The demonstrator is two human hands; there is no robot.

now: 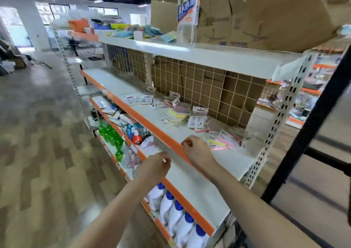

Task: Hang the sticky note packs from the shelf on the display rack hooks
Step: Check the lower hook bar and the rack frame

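Note:
Several sticky note packs lie flat on the white middle shelf (190, 173): pink ones (226, 140) at the right, yellow ones (173, 117) in the middle, white-labelled ones (137, 98) further left. Behind them runs a white wire grid panel (209, 90) with a small hook (151, 88) near its left part. My left hand (155, 165) hovers in front of the shelf's orange edge with curled fingers and holds nothing. My right hand (196, 149) hangs over that edge, fingers curled, also holding nothing, just left of the pink packs.
A clear water bottle (188, 14) and cardboard boxes (266, 14) stand on the top shelf. Lower shelves hold white bottles with blue caps (176, 215) and green bottles (112, 135). A black rack frame (307, 126) rises at the right. Open floor lies to the left.

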